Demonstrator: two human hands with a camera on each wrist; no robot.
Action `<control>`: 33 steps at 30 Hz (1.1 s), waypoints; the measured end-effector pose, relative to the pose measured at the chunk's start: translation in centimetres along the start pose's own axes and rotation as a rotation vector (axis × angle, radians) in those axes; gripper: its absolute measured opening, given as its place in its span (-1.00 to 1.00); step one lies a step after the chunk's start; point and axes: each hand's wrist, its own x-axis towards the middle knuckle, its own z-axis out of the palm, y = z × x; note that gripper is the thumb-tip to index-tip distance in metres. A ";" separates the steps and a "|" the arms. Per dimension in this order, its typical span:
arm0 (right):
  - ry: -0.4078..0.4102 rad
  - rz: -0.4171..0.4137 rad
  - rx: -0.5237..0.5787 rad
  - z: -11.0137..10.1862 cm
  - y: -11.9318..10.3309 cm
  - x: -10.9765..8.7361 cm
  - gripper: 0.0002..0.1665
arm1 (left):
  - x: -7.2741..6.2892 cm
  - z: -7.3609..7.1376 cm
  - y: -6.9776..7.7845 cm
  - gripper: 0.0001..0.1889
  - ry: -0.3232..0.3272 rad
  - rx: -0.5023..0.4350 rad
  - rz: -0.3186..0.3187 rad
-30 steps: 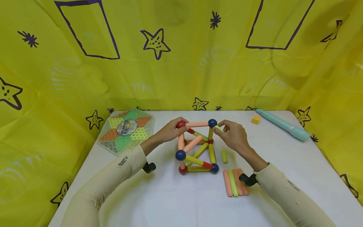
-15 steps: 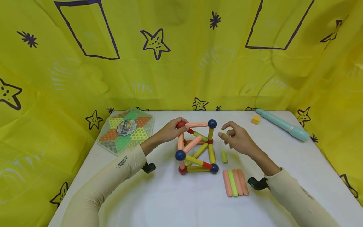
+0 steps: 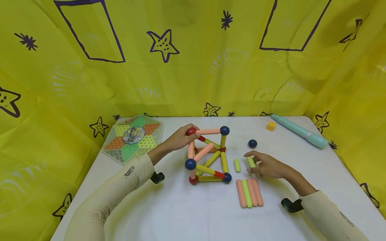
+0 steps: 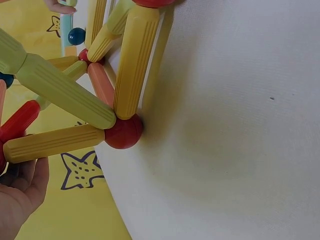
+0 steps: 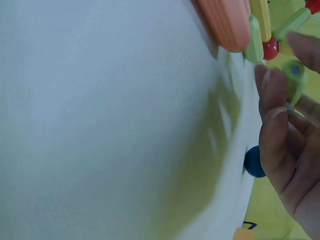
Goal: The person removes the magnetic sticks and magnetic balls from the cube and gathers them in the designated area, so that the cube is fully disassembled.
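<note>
A cube-like frame of magnetic rods and balls stands on the table. My left hand (image 3: 181, 137) grips its red ball (image 3: 191, 132) at the top back left corner, beside a salmon rod (image 3: 208, 132) that runs to a blue ball (image 3: 224, 130). In the left wrist view, yellow rods (image 4: 134, 65) meet at another red ball (image 4: 124, 132). Right of the frame, my right hand (image 3: 268, 165) pinches a short green magnetic rod (image 3: 251, 162) between thumb and fingers, a little above the table. Another short green rod (image 3: 237, 165) lies close by.
A loose blue ball (image 3: 252, 144) sits behind my right hand. Salmon rods (image 3: 240, 193) and a long green rod (image 3: 247, 193) lie side by side in front. Farther off are a yellow block (image 3: 270, 126), a teal tube-shaped object (image 3: 300, 130) and a Chinese checkers board (image 3: 132, 137).
My right hand has drawn away from the frame's upper right corner, moving right and toward me with the short green rod. The loose blue ball now shows. My left hand keeps its place.
</note>
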 end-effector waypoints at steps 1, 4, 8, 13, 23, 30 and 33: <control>-0.011 0.004 -0.014 0.0 0.2 0.1 -0.34 | 0.0 0.0 0.0 -0.69 0.001 0.000 0.001; -0.035 0.014 -0.054 0.0 0.4 0.6 -0.32 | 0.0 0.0 -0.1 -0.69 0.006 0.003 0.000; -0.053 0.043 -0.137 0.0 0.3 1.5 -0.33 | -0.1 0.0 0.0 -0.68 0.003 0.002 -0.010; -0.075 0.058 -0.219 0.2 0.1 2.3 -0.31 | -0.1 0.1 0.1 -0.69 -0.003 0.004 -0.010; -0.078 0.133 -0.264 0.5 -0.3 2.8 -0.12 | 0.0 0.0 0.1 -0.69 -0.005 0.008 0.007; -0.059 0.098 -0.248 0.9 -0.5 2.9 -0.20 | 0.0 -0.1 0.1 -0.69 -0.007 0.004 0.003; -0.055 0.094 -0.244 0.9 -0.7 2.8 -0.20 | -0.1 -0.1 0.2 -0.69 -0.006 0.001 0.003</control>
